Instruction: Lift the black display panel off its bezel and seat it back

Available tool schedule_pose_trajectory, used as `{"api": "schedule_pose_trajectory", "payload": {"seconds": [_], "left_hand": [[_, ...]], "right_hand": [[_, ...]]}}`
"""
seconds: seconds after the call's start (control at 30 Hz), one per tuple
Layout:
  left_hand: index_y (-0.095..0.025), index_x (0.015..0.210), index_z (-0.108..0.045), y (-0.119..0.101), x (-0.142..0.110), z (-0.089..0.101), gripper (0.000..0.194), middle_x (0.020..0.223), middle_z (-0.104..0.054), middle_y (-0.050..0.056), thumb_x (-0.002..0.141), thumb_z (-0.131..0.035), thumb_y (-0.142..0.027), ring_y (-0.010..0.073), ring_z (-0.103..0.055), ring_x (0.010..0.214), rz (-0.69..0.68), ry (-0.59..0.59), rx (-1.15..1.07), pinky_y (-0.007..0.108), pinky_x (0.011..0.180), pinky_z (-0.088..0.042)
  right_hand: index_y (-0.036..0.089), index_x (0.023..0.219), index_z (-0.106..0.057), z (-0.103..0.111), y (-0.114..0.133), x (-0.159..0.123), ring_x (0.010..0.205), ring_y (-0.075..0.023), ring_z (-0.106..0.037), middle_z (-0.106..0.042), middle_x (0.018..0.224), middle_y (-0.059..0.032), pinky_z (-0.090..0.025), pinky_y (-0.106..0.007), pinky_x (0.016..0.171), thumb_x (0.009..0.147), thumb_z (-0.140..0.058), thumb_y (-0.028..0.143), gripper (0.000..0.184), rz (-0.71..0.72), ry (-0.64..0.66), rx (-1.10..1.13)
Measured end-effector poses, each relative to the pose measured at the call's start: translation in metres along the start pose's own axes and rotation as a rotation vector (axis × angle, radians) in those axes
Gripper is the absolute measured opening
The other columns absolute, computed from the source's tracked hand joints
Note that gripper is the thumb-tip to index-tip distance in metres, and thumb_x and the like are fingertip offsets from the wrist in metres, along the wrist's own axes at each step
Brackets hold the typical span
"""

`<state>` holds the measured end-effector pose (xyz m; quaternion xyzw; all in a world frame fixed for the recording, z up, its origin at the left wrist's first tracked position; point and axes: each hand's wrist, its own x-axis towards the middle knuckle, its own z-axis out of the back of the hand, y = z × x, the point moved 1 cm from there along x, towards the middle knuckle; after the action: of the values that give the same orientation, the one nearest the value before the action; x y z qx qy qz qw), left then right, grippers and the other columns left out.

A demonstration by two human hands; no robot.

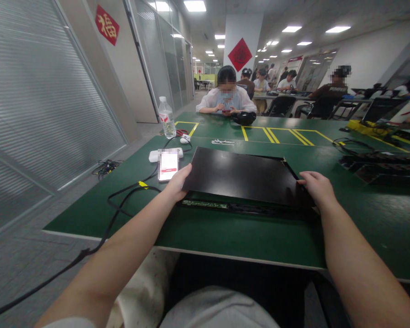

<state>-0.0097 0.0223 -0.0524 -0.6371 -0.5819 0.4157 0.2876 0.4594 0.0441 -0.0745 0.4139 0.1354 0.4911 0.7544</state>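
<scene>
A flat, glossy black screen panel (242,175) lies in front of me, its near edge raised over a dark frame. My left hand (181,182) is closed on the panel's left edge, thumb on top and the other fingers mostly hidden beneath. At the opposite side, my right hand (317,187) grips the right edge with bent fingers. Below the near edge shows a narrow green circuit board strip (205,205), beside a black frame bar (263,210). A lit phone (168,165) leans just beyond my left hand.
On the green table (239,237) stand a water bottle (166,117) and a white box-like object (153,156). A black cable (114,218) runs off the left edge. Dark panels (379,166) lie at right. Across the table sits a person (227,98) holding a phone.
</scene>
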Motion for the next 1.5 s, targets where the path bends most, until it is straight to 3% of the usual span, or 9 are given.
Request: {"api": "schedule_pose_trajectory", "payload": {"seconds": [0.1, 0.23, 0.37, 0.5, 0.63, 1.2, 1.5], "left_hand": [[-0.013, 0.111, -0.077, 0.0, -0.001, -0.001, 0.022, 0.099, -0.082, 0.013, 0.098, -0.07, -0.03, 0.0273, -0.079, 0.092, -0.031, -0.01, -0.005, 0.038, 0.084, -0.063], [-0.013, 0.099, -0.076, 0.001, 0.001, 0.001, 0.024, 0.089, -0.08, 0.011, 0.098, -0.072, -0.037, 0.025, -0.078, 0.086, -0.059, -0.031, 0.017, 0.032, 0.076, -0.061], [-0.015, 0.091, -0.073, 0.002, 0.004, 0.006, 0.032, 0.081, -0.077, 0.008, 0.089, -0.082, -0.046, 0.023, -0.075, 0.078, -0.099, -0.014, 0.044, 0.029, 0.065, -0.055], [-0.018, 0.094, -0.07, 0.004, 0.008, 0.01, 0.041, 0.079, -0.075, 0.004, 0.079, -0.09, -0.05, 0.0211, -0.073, 0.077, -0.123, -0.002, 0.028, 0.028, 0.066, -0.054], [-0.017, 0.099, -0.069, 0.005, 0.011, 0.012, 0.043, 0.081, -0.075, 0.003, 0.078, -0.091, -0.048, 0.02, -0.072, 0.079, -0.135, -0.019, 0.006, 0.028, 0.07, -0.054], [-0.016, 0.097, -0.076, 0.003, 0.009, 0.005, 0.028, 0.092, -0.08, 0.005, 0.079, -0.089, -0.034, 0.0203, -0.074, 0.082, -0.153, -0.042, -0.009, 0.027, 0.068, -0.055], [-0.017, 0.102, -0.077, 0.003, 0.008, 0.009, 0.035, 0.092, -0.08, 0.004, 0.075, -0.092, -0.034, 0.0212, -0.074, 0.086, -0.168, -0.037, 0.021, 0.027, 0.07, -0.056]], "right_hand": [[0.024, 0.105, -0.077, 0.003, 0.005, -0.003, 0.078, -0.0266, -0.069, -0.079, 0.09, -0.0083, -0.05, -0.036, 0.068, 0.081, -0.064, 0.049, 0.037, -0.135, 0.012, 0.021], [0.024, 0.104, -0.077, 0.005, 0.01, -0.006, 0.079, -0.0266, -0.069, -0.079, 0.09, -0.0081, -0.05, -0.037, 0.071, 0.081, -0.064, 0.047, 0.035, -0.13, 0.024, 0.021], [0.025, 0.099, -0.078, 0.007, 0.015, -0.009, 0.085, -0.028, -0.069, -0.08, 0.087, -0.0068, -0.049, -0.038, 0.075, 0.08, -0.065, 0.044, 0.03, -0.112, 0.012, -0.029], [0.026, 0.092, -0.078, 0.007, 0.015, -0.009, 0.084, -0.029, -0.069, -0.079, 0.083, -0.0065, -0.049, -0.038, 0.073, 0.078, -0.067, 0.044, 0.025, -0.044, -0.002, -0.074], [0.027, 0.087, -0.078, 0.005, 0.01, -0.004, 0.079, -0.0281, -0.068, -0.078, 0.079, -0.0069, -0.048, -0.037, 0.07, 0.077, -0.069, 0.044, 0.022, 0.011, -0.012, -0.099], [0.027, 0.086, -0.082, 0.004, 0.017, -0.009, 0.075, -0.0266, -0.065, -0.074, 0.077, -0.0068, -0.05, -0.038, 0.07, 0.074, -0.072, 0.041, 0.021, 0.013, -0.033, -0.175], [0.028, 0.085, -0.082, 0.003, 0.018, -0.009, 0.072, -0.0254, -0.064, -0.075, 0.078, -0.0061, -0.048, -0.037, 0.067, 0.071, -0.071, 0.038, 0.021, 0.035, -0.044, -0.193]]}}
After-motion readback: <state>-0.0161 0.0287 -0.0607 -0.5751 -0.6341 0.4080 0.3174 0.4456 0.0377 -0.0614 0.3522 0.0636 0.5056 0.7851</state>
